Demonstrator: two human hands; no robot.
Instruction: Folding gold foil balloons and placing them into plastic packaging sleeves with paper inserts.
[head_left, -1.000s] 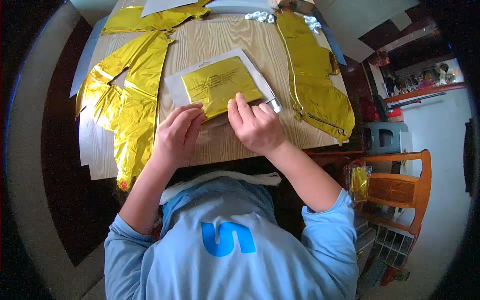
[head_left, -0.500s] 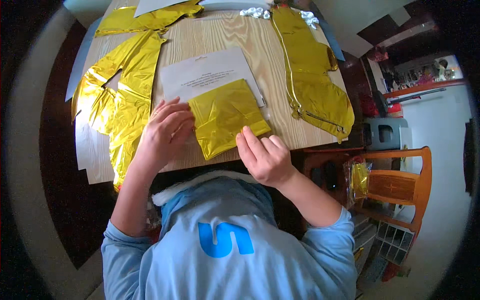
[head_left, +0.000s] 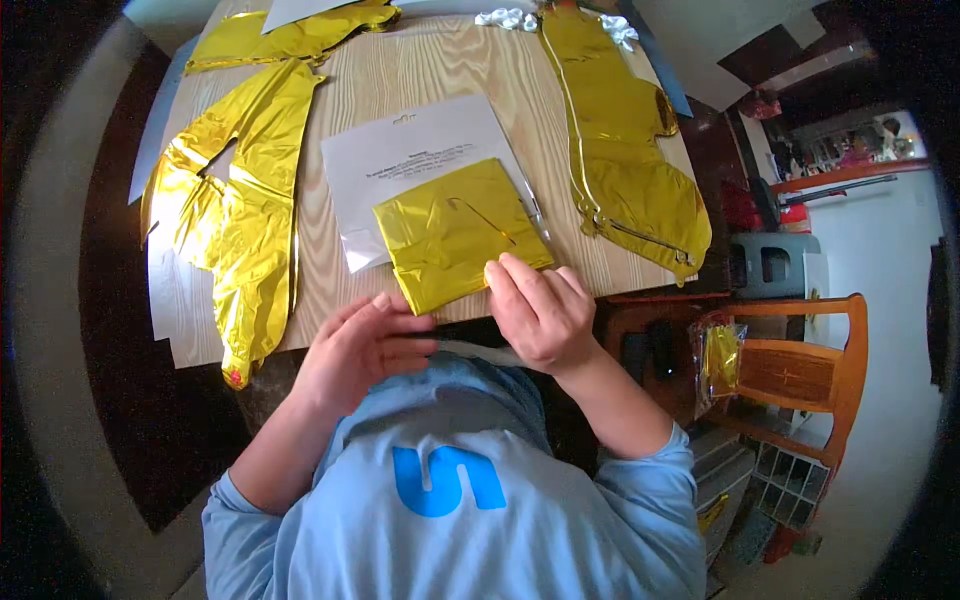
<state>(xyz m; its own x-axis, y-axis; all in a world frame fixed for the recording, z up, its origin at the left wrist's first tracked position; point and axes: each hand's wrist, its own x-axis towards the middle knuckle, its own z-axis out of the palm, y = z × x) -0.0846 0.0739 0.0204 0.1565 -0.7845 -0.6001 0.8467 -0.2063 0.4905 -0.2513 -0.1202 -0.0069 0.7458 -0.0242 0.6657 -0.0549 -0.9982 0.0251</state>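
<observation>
In front of me a folded gold foil balloon (head_left: 450, 240) overlaps a white card (head_left: 350, 165) in a clear sleeve. A thin, dark, hooked line shows on the foil; I cannot tell if it is a crease or a separate piece. At the foil's lower right edge, my right hand (head_left: 545, 310) is closed in a pinch on the edge, its other fingers curled. My left hand (head_left: 360, 355) is open by the table's front edge, fingers apart, just below the foil's lower left corner. Nothing shows in it.
Flattened gold foil balloons lie on the left (head_left: 250, 200), far left (head_left: 290, 38) and right (head_left: 625, 150) of the wooden table (head_left: 430, 65). Crumpled silvery-white pieces (head_left: 507, 19) sit at the far edge. To the right stand a wooden chair (head_left: 845, 370) and a grey stool (head_left: 790, 262).
My left hand has come off the foil's left side and dropped toward me. The foil has spread slightly rightward, and the dark hooked line now shows. My right hand has shifted slightly right.
</observation>
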